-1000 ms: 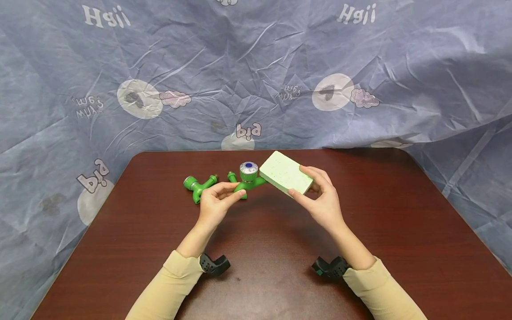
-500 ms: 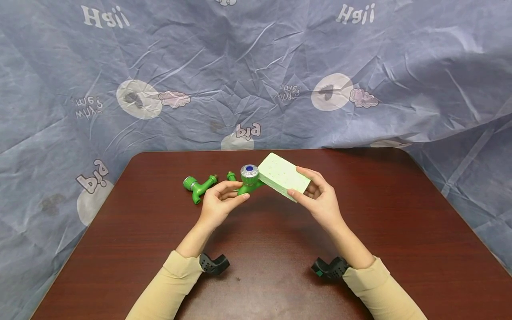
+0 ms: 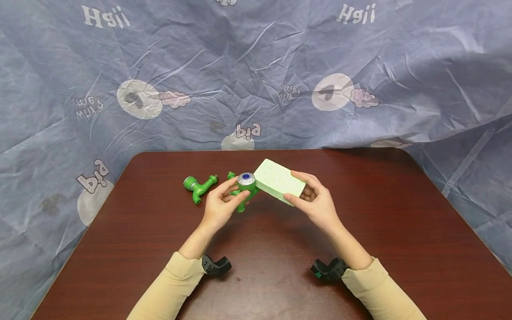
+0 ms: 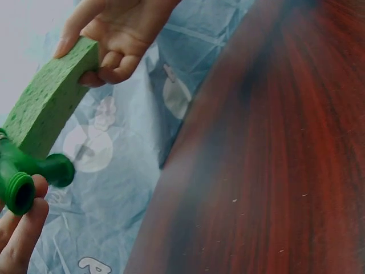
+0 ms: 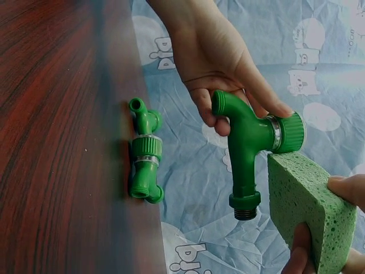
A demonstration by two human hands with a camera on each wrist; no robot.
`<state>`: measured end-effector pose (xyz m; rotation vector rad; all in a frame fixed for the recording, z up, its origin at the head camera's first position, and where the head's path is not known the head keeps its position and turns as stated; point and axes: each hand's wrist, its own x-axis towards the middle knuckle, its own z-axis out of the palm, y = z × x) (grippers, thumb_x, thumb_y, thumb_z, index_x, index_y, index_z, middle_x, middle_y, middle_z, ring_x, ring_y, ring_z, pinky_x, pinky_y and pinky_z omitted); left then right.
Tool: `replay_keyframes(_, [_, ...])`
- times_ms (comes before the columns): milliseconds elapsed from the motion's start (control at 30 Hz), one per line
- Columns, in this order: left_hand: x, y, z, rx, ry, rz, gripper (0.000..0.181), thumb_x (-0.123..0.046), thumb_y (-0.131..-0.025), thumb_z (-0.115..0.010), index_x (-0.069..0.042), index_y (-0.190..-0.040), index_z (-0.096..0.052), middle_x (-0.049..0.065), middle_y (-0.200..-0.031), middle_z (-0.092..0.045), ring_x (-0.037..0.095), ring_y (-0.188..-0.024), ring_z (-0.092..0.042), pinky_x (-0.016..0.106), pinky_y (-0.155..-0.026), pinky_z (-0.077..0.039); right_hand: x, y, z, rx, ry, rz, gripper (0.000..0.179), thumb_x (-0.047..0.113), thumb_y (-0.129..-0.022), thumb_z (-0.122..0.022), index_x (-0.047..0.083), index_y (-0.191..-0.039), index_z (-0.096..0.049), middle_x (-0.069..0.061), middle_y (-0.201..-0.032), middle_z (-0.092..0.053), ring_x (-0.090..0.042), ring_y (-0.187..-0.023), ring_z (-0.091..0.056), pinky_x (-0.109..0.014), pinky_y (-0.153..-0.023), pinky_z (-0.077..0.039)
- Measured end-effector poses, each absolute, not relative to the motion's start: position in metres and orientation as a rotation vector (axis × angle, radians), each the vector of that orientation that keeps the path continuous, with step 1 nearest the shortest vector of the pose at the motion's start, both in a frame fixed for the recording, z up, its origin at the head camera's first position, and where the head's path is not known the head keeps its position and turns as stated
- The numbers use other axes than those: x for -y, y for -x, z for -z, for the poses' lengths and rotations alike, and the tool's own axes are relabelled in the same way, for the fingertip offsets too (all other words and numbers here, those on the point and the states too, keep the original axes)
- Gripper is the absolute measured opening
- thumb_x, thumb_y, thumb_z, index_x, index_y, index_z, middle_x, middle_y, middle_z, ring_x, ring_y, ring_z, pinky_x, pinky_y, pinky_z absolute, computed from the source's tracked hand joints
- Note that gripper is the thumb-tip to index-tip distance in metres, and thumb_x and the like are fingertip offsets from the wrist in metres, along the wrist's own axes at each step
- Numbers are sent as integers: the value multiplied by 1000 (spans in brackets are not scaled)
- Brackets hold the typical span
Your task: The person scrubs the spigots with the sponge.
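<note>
My left hand (image 3: 219,206) pinches a green water tap (image 5: 245,142) above the table, thumb and fingers at its ribbed knob (image 3: 246,181). The knob has a silver collar and a blue centre. The tap's threaded inlet points down in the right wrist view, and its open spout (image 4: 21,194) shows in the left wrist view. My right hand (image 3: 318,202) grips a pale green sponge (image 3: 278,180) by its right end, thumb on one side and fingers on the other. The sponge's left end is against the tap close to the knob.
A second green tap (image 3: 198,189) lies on the brown table (image 3: 260,275) left of the hands. Another tap (image 3: 231,175) lies behind the left hand, mostly hidden. A wrinkled blue-grey cloth (image 3: 256,80) hangs beyond the table's back edge.
The left hand has shifted up to the tap's knob, and the tap has turned so its spout shows below the fingers. The right hand has brought the sponge lower and to the left.
</note>
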<state>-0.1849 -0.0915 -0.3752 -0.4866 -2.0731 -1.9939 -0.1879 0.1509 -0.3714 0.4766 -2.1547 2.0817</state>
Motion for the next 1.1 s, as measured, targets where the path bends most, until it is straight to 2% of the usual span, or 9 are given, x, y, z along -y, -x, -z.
replay_keyframes(167, [90, 183, 374, 2126, 469, 1914, 37, 1, -80, -72, 8, -114, -61, 23, -100, -67, 8, -85, -65, 26, -74, -54, -150, 188, 372, 2176, -488, -2058, 57, -3, -78, -73, 3, -131, -52, -9, -125, -45, -15, -87, -62, -24, -70, -55])
replay_keyframes(267, [92, 183, 372, 2125, 443, 1914, 36, 2, -77, -75, 8, -110, -64, 20, -100, -67, 10, -84, -64, 27, -72, -55, -150, 188, 372, 2183, -492, -2057, 57, -3, -78, -73, 4, -131, -52, -9, -126, -45, -15, -86, -61, -24, -70, -55])
replay_keyframes(367, [94, 184, 371, 2134, 446, 1877, 36, 2, -74, -77, 7, -108, -66, 18, -96, -65, 17, -82, -61, 26, -66, -54, -150, 188, 372, 2185, -486, -2062, 58, -3, -78, -73, 4, -131, -52, -8, -126, -45, -15, -86, -61, -24, -70, -55])
replay_keyframes(500, [96, 184, 370, 2128, 510, 1873, 40, 4, -75, -75, 7, -113, -63, 22, -94, -65, 21, -77, -59, 25, -64, -51, -150, 187, 373, 2175, -465, -2074, 58, -4, -78, -73, 3, -132, -52, -8, -126, -45, -14, -88, -62, -24, -70, -55])
replay_keyframes(667, [97, 183, 370, 2096, 579, 1919, 46, 10, -77, -70, 7, -121, -58, 24, -109, -64, 21, -76, -63, 28, -68, -55, -150, 186, 372, 2162, -449, -2077, 58, -5, -77, -73, 1, -131, -51, -8, -126, -46, -13, -88, -62, -24, -70, -56])
replay_keyframes(800, [96, 181, 369, 2114, 534, 1940, 50, 8, -74, -74, 6, -122, -58, 22, -111, -64, 24, -75, -65, 31, -67, -56, -149, 186, 372, 2174, -460, -2061, 58, -4, -77, -73, 2, -131, -52, -8, -127, -46, -14, -87, -62, -24, -71, -55])
replay_keyframes(933, [95, 180, 369, 2138, 481, 1894, 48, 5, -69, -79, 7, -113, -60, 21, -103, -66, 30, -73, -65, 33, -66, -56, -147, 186, 374, 2200, -497, -2026, 58, -2, -78, -74, 4, -131, -53, -9, -126, -46, -16, -86, -63, -25, -70, -56])
replay_keyframes(1100, [95, 180, 369, 2179, 425, 1890, 37, 7, -69, -77, 7, -99, -57, 22, -93, -67, 33, -73, -65, 31, -65, -56, -146, 186, 376, 2202, -527, -1997, 57, -2, -77, -74, 4, -131, -54, -9, -127, -46, -17, -86, -63, -25, -71, -55])
